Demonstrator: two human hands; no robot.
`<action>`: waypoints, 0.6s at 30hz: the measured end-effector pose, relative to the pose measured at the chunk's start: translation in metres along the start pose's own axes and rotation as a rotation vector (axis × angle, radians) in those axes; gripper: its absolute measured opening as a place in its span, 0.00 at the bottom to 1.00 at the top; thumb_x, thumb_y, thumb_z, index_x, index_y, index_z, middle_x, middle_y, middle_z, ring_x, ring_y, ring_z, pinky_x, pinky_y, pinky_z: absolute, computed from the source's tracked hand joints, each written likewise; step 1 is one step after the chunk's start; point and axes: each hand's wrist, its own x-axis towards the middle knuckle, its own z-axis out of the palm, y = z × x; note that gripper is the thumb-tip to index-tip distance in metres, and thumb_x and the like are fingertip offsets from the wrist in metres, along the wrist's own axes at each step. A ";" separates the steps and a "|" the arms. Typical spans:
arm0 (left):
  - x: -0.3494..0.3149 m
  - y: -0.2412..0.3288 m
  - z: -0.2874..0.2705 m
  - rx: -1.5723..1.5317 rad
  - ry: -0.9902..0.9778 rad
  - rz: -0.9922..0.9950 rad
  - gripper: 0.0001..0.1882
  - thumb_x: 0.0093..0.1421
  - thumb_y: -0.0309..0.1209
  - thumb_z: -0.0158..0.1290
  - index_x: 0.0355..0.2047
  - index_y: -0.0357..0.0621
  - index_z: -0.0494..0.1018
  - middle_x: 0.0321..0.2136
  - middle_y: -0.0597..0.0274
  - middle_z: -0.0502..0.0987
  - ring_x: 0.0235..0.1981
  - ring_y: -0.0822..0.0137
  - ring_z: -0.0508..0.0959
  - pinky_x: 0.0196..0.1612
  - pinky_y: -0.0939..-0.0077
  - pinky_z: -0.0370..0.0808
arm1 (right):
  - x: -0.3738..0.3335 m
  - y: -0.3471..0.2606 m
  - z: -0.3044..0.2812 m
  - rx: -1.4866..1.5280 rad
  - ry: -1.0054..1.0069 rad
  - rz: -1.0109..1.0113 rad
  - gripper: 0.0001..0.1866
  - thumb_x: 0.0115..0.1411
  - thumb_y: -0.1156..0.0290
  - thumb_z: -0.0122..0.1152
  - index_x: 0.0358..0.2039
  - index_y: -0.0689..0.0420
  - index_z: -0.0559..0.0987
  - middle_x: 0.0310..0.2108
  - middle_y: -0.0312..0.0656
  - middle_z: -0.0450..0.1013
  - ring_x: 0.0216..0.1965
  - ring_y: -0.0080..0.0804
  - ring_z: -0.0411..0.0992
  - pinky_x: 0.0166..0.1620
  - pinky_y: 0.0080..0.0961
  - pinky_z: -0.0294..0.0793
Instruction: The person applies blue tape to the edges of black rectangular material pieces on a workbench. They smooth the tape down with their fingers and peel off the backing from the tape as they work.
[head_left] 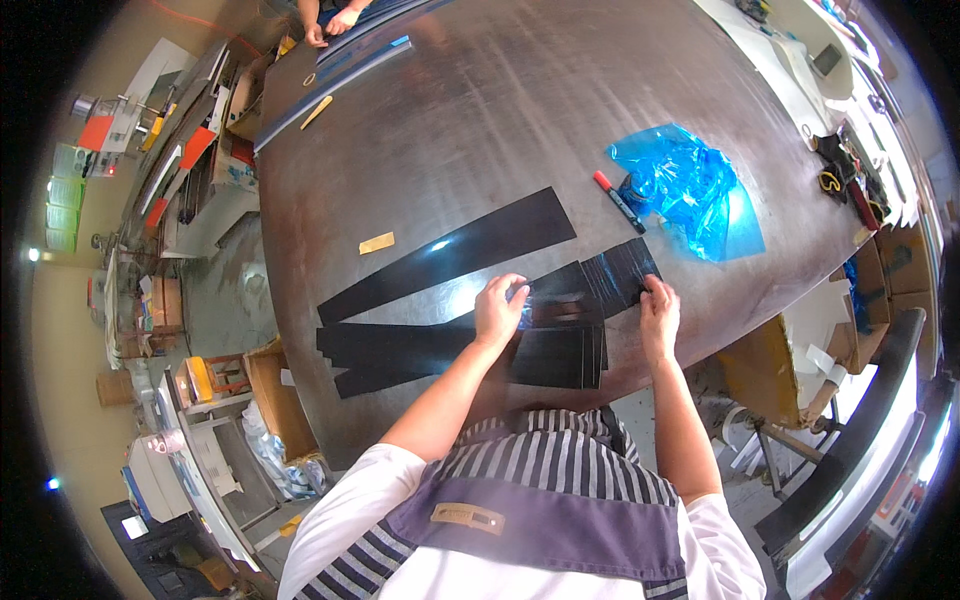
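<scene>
Both my hands are on a fanned-out bunch of glossy black strips point(615, 278) above the near part of the dark table point(480, 130). My left hand point(497, 312) is closed on the strips, with thumb and fingers pinched together near their middle. At the right end, my right hand point(659, 318) grips the corner of the fanned ends. Beneath and to the left lies a pile of similar black strips point(400, 352), its right ends stepped unevenly. One separate black strip point(450, 250) lies slantwise just beyond it. My hands partly hide the bunch.
Crumpled blue film point(690, 185) and a red-capped marker point(620, 203) lie at the right. A yellow tape piece point(377, 243) sits left. Another person's hands point(332, 22) work at the far left corner, near long strips point(350, 75). Cardboard boxes point(775, 365) stand off the right edge.
</scene>
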 end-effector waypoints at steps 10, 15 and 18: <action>-0.004 0.003 0.006 0.087 -0.027 -0.034 0.06 0.57 0.29 0.59 0.33 0.42 0.75 0.33 0.52 0.78 0.37 0.48 0.79 0.41 0.59 0.75 | -0.055 -0.088 0.010 -0.199 -0.634 -0.571 0.32 0.47 0.73 0.70 0.56 0.52 0.73 0.58 0.48 0.63 0.53 0.47 0.69 0.54 0.38 0.73; -0.006 0.001 0.000 0.074 -0.041 0.004 0.07 0.55 0.24 0.58 0.35 0.44 0.75 0.34 0.52 0.78 0.38 0.48 0.79 0.41 0.59 0.76 | -0.039 -0.089 0.012 -0.282 -0.733 -0.570 0.33 0.47 0.72 0.70 0.57 0.51 0.73 0.60 0.44 0.62 0.54 0.43 0.68 0.55 0.36 0.73; -0.013 -0.004 -0.021 0.032 -0.031 -0.034 0.10 0.53 0.19 0.56 0.36 0.45 0.75 0.35 0.51 0.78 0.38 0.48 0.80 0.40 0.60 0.77 | -0.040 -0.093 0.012 -0.306 -0.736 -0.551 0.32 0.46 0.72 0.70 0.56 0.51 0.75 0.60 0.43 0.62 0.55 0.43 0.67 0.57 0.34 0.72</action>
